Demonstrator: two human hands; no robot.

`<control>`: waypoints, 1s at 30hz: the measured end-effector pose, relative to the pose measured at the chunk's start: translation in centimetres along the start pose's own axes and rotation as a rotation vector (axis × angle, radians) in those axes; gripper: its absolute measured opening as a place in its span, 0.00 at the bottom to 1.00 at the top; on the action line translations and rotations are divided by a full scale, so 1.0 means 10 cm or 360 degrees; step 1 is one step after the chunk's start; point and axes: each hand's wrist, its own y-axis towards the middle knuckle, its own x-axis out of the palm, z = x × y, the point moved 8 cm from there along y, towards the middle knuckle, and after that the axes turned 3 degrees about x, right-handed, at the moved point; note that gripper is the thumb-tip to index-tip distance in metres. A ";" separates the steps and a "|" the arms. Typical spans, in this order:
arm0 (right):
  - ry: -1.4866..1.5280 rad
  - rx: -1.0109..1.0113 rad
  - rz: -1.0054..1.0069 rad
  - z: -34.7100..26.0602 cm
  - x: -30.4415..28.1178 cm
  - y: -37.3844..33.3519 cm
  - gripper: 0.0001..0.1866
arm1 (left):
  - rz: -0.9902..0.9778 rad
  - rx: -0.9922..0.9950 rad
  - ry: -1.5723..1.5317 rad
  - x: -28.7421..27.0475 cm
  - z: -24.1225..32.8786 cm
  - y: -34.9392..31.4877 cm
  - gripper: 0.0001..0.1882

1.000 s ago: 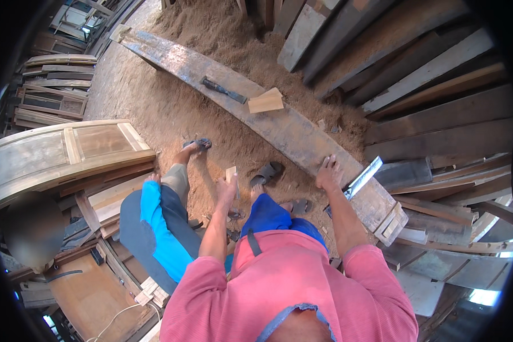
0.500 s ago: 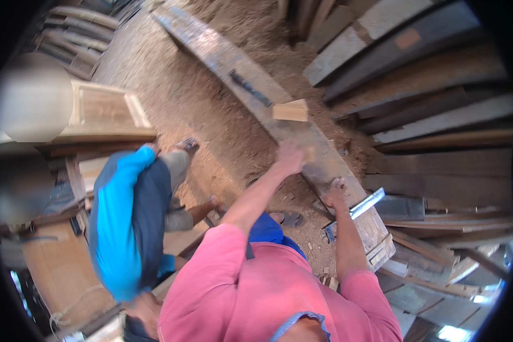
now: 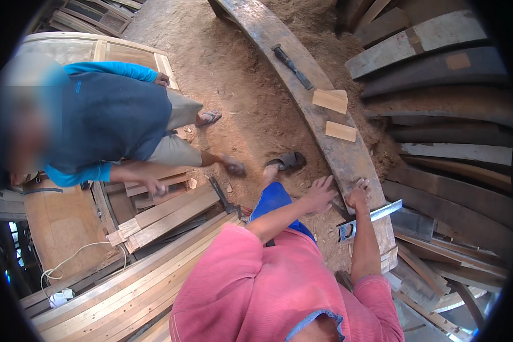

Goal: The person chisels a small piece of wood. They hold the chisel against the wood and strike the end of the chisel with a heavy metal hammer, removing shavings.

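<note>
Head view: rectangular blocks [image 3: 341,131] on scuffed plank [image 3: 350,159].

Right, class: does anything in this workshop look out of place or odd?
Yes: the silver-bladed, blue-handled handsaw lies askew across the long, worn wooden bench, its handle jutting past the edge, so it could get knocked. The loose brown sawdust beside the bench looks untidy, but ordinary for a workshop.
</note>
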 end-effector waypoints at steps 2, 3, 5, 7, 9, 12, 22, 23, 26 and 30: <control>0.0059 -0.0009 -0.0037 -0.08 -0.18 -0.17 0.52 | -0.0288 -0.0172 -0.0018 0.35 -0.25 -0.35 0.29; 0.0134 0.0013 -0.0065 -0.09 -0.27 -0.24 0.51 | -0.0417 -0.0202 -0.0028 0.44 -0.33 -0.47 0.29; 0.0117 0.0020 -0.0016 -0.03 -0.24 -0.19 0.50 | -0.0587 -0.0255 -0.0024 0.39 -0.39 -0.61 0.29; 0.0105 0.0004 0.0030 -0.04 -0.18 -0.17 0.48 | -0.0754 -0.0334 -0.0008 0.36 -0.43 -0.70 0.30; 0.0031 0.0043 0.0067 -0.04 -0.20 -0.19 0.47 | -0.0652 -0.0372 0.0013 0.24 -0.48 -0.68 0.28; 0.0114 0.0055 -0.0007 -0.12 -0.37 -0.36 0.47 | -0.0579 -0.0422 0.0149 0.13 -0.62 -0.55 0.29; 0.0335 0.0138 -0.0073 -0.10 -0.49 -0.50 0.46 | -0.0269 -0.0487 0.0029 -0.92 -0.49 -0.04 0.35; 0.0375 0.0118 -0.0047 -0.11 -0.52 -0.51 0.47 | -0.0157 -0.0468 0.0107 -0.96 -0.55 0.01 0.37; 0.0451 0.0136 -0.0031 -0.10 -0.52 -0.53 0.47 | -0.0092 -0.0363 0.0236 -1.10 -0.58 0.20 0.40; 0.0526 0.0194 -0.0053 -0.11 -0.63 -0.59 0.48 | -0.0086 -0.0104 0.0417 -1.23 -0.56 0.60 0.42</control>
